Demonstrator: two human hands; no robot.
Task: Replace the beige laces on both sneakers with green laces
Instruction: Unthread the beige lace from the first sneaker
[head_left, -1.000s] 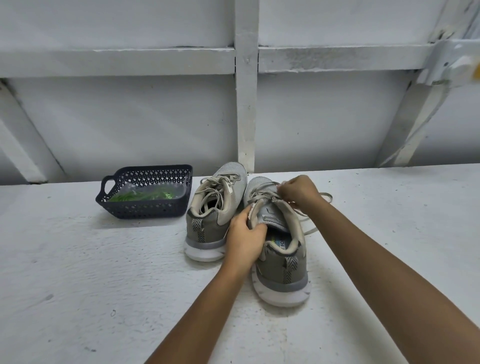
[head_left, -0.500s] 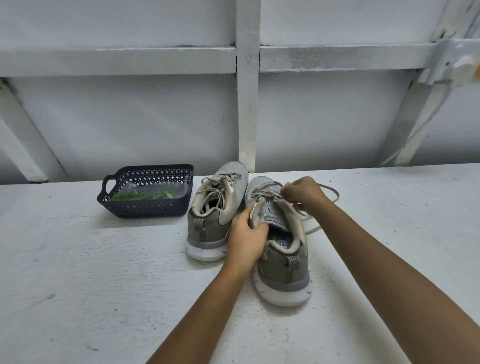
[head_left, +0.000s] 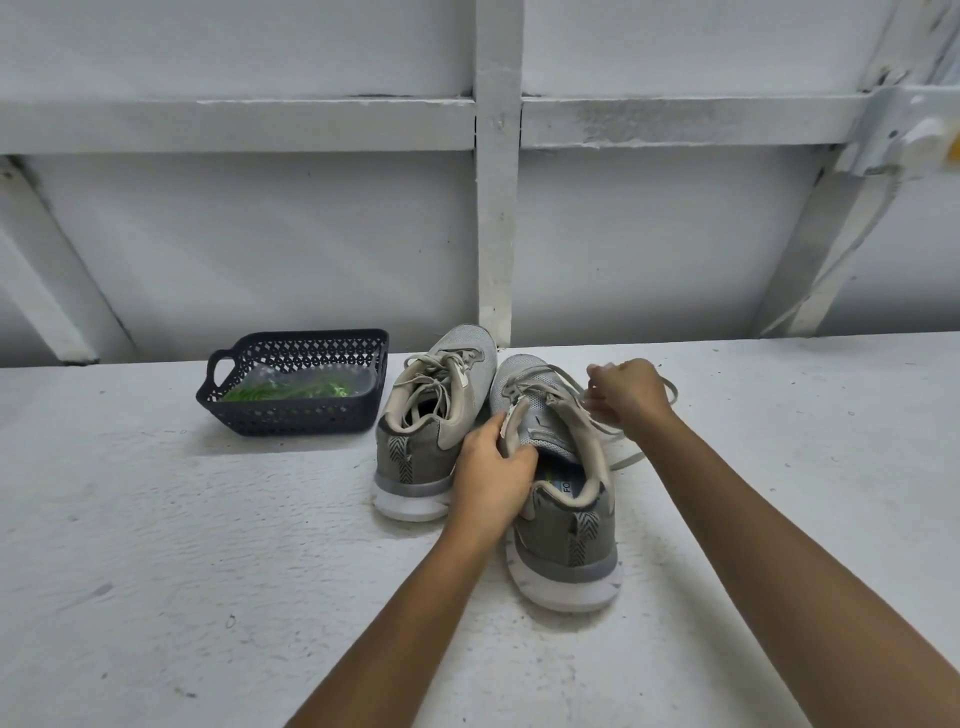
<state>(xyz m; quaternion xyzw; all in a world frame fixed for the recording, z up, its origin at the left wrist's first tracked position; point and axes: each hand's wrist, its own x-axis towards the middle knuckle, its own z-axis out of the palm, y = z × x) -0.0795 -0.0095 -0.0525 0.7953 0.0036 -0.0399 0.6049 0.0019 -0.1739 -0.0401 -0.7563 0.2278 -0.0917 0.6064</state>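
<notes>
Two grey sneakers stand side by side on the white table, toes pointing away from me. The left sneaker (head_left: 431, 415) is still laced in beige. My left hand (head_left: 491, 475) grips the left side of the collar of the right sneaker (head_left: 563, 514). My right hand (head_left: 626, 392) pinches the right sneaker's beige lace (head_left: 623, 460) and holds it out to the right of the shoe, loose loops trailing on the table. Green laces (head_left: 291, 391) lie in a clear bag inside a dark basket (head_left: 296, 418).
The dark perforated basket sits to the left of the sneakers, near the white wall (head_left: 260, 234) with its beams. The white table (head_left: 182, 571) stretches out in front and to both sides.
My right hand has moved to the right, away from the right sneaker's tongue, drawing the beige lace out with it. My left hand has kept its hold on the collar.
</notes>
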